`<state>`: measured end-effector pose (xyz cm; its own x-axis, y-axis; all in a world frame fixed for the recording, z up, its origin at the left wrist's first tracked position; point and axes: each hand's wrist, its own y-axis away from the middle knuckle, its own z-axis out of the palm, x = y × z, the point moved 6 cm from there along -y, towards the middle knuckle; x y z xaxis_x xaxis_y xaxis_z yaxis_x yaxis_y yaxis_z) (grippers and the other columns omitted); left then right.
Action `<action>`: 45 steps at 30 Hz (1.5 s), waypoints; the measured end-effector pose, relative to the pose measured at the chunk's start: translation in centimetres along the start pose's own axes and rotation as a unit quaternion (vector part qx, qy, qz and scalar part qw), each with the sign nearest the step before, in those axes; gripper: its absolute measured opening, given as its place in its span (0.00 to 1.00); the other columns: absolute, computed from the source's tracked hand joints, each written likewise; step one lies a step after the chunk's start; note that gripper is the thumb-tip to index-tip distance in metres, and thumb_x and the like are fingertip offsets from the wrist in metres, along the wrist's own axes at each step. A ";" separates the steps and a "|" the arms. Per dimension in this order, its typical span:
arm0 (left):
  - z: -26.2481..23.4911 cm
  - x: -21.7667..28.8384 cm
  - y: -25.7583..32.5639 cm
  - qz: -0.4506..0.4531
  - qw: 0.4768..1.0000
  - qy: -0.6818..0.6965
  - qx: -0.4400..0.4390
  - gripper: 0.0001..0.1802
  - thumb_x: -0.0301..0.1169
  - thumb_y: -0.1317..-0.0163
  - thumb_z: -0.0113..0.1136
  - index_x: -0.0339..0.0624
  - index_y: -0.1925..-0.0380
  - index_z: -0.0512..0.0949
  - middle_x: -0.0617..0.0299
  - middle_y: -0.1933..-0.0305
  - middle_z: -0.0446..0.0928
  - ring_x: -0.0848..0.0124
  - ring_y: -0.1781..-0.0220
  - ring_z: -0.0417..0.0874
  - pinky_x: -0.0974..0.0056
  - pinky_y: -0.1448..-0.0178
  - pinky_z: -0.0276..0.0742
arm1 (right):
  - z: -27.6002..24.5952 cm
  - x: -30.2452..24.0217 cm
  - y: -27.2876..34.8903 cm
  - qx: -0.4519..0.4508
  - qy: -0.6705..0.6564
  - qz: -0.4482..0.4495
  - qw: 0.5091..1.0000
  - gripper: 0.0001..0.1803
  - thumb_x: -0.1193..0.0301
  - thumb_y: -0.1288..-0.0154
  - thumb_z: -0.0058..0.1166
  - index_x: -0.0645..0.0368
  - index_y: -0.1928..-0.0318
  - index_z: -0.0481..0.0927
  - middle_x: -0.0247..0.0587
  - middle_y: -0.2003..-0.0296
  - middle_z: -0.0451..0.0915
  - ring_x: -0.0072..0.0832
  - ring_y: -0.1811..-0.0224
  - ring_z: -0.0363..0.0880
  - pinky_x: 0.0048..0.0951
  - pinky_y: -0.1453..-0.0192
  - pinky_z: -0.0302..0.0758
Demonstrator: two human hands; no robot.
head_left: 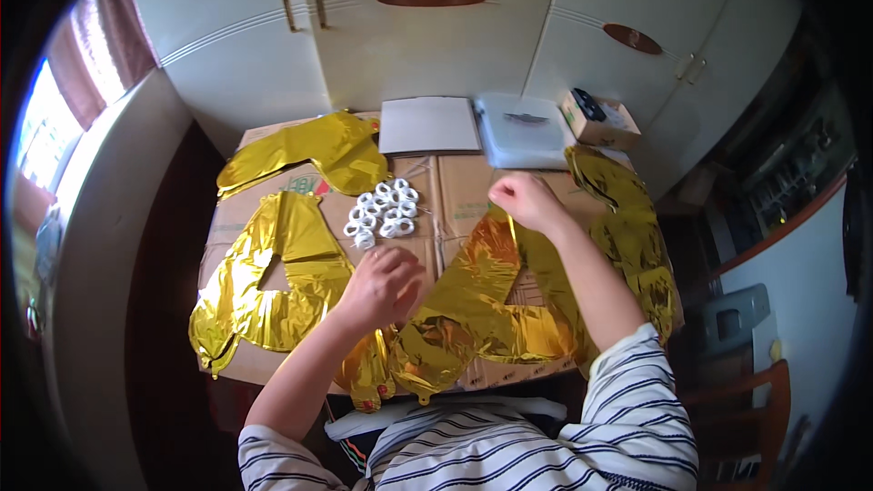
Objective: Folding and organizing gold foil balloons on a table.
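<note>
Flattened brown cardboard [459, 184] covers the small table in front of white cupboard doors, giving the crinkly foil a smooth bed to lie flat on. Nearest the striped sleeves, a deflated gold foil letter-shaped balloon [473, 305] sprawls across the cardboard. The left hand [382, 286] is curled over its lower left part, fingers bent as if pinching foil, though exactly what they grip is hidden. The right hand [527, 202] is clenched at the balloon's upper tip, apparently pulling it taut. Between and beyond the hands sits a cluster of small white tape rolls [382, 214], within easy reach. Further gold foil balloons [273, 277] lie spread left, right and behind, with a grey folder [427, 125] farthest.
</note>
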<state>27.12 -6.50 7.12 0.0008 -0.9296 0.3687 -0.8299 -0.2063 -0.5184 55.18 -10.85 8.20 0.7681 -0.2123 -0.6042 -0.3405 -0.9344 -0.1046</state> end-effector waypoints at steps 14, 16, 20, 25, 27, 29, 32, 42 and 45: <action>2.4 2.6 3.2 -0.064 0.987 0.085 -0.117 0.24 0.33 0.46 0.70 0.39 0.48 0.80 0.50 0.38 0.75 0.52 0.33 0.74 0.51 0.31 0.69 | 0.9 8.8 5.2 0.007 0.091 -0.087 0.992 0.18 0.66 0.36 0.62 0.56 0.47 0.79 0.53 0.35 0.73 0.48 0.29 0.67 0.42 0.25 0.63; 1.4 2.1 3.6 -0.057 0.991 0.061 -0.101 0.21 0.31 0.46 0.70 0.38 0.51 0.82 0.51 0.41 0.78 0.52 0.36 0.77 0.53 0.33 0.73 | 1.0 9.0 4.4 0.024 0.089 -0.100 0.991 0.19 0.66 0.35 0.61 0.56 0.45 0.79 0.53 0.35 0.74 0.49 0.30 0.68 0.43 0.25 0.63; -0.1 1.2 4.6 -0.168 0.982 0.029 -0.087 0.20 0.32 0.44 0.69 0.39 0.51 0.83 0.52 0.47 0.82 0.56 0.46 0.83 0.55 0.42 0.80 | 2.3 9.8 2.6 0.057 0.107 -0.122 0.985 0.20 0.66 0.34 0.59 0.56 0.44 0.79 0.53 0.35 0.74 0.51 0.30 0.68 0.43 0.25 0.64; -1.3 0.4 5.0 -0.386 0.917 0.065 -0.078 0.20 0.36 0.39 0.66 0.38 0.50 0.82 0.52 0.57 0.85 0.62 0.57 0.87 0.59 0.53 0.82 | 2.6 10.1 2.1 0.076 0.090 -0.126 0.985 0.20 0.67 0.33 0.58 0.57 0.42 0.79 0.53 0.35 0.73 0.52 0.30 0.67 0.44 0.25 0.63; -1.8 -0.4 5.5 -0.456 0.878 0.130 -0.061 0.19 0.37 0.36 0.64 0.38 0.49 0.81 0.52 0.59 0.85 0.64 0.57 0.87 0.60 0.53 0.81 | 2.4 9.9 2.4 0.086 0.084 -0.136 0.983 0.20 0.67 0.33 0.57 0.57 0.42 0.79 0.53 0.34 0.73 0.52 0.30 0.67 0.44 0.25 0.63; -2.7 0.0 5.6 -0.441 0.890 0.097 -0.064 0.19 0.35 0.36 0.63 0.38 0.48 0.81 0.52 0.59 0.85 0.64 0.57 0.87 0.60 0.53 0.82 | 2.1 9.7 2.8 0.107 0.076 -0.142 0.981 0.18 0.68 0.32 0.57 0.57 0.43 0.80 0.53 0.35 0.74 0.53 0.30 0.68 0.45 0.26 0.64; -4.1 0.5 6.8 -0.405 0.911 0.060 -0.050 0.19 0.34 0.37 0.64 0.38 0.48 0.80 0.52 0.54 0.83 0.61 0.53 0.86 0.59 0.50 0.81 | 1.5 8.2 4.0 0.141 0.075 -0.175 0.972 0.17 0.69 0.32 0.56 0.57 0.44 0.80 0.53 0.35 0.74 0.52 0.31 0.68 0.45 0.28 0.65; -12.8 -1.0 22.7 -0.504 0.828 -0.049 0.241 0.23 0.30 0.41 0.68 0.36 0.45 0.77 0.51 0.53 0.81 0.62 0.51 0.83 0.62 0.52 0.81 | 11.0 -13.8 8.2 -0.157 -0.180 -0.059 0.969 0.12 0.69 0.34 0.57 0.66 0.56 0.84 0.51 0.58 0.86 0.42 0.54 0.85 0.37 0.47 0.80; -9.1 0.5 24.1 -0.526 0.804 0.158 0.228 0.30 0.29 0.39 0.66 0.30 0.38 0.70 0.50 0.46 0.77 0.67 0.49 0.82 0.62 0.50 0.82 | 15.3 -15.0 6.3 -0.177 -0.107 -0.028 0.978 0.14 0.69 0.35 0.56 0.66 0.54 0.83 0.54 0.59 0.86 0.43 0.54 0.86 0.38 0.47 0.79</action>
<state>2.02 -9.14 1.85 0.3674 -0.0581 0.9282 -0.1722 -0.9850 0.0065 33.19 -9.13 4.52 0.6356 -0.1283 -0.7613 -0.0627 -0.9914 0.1148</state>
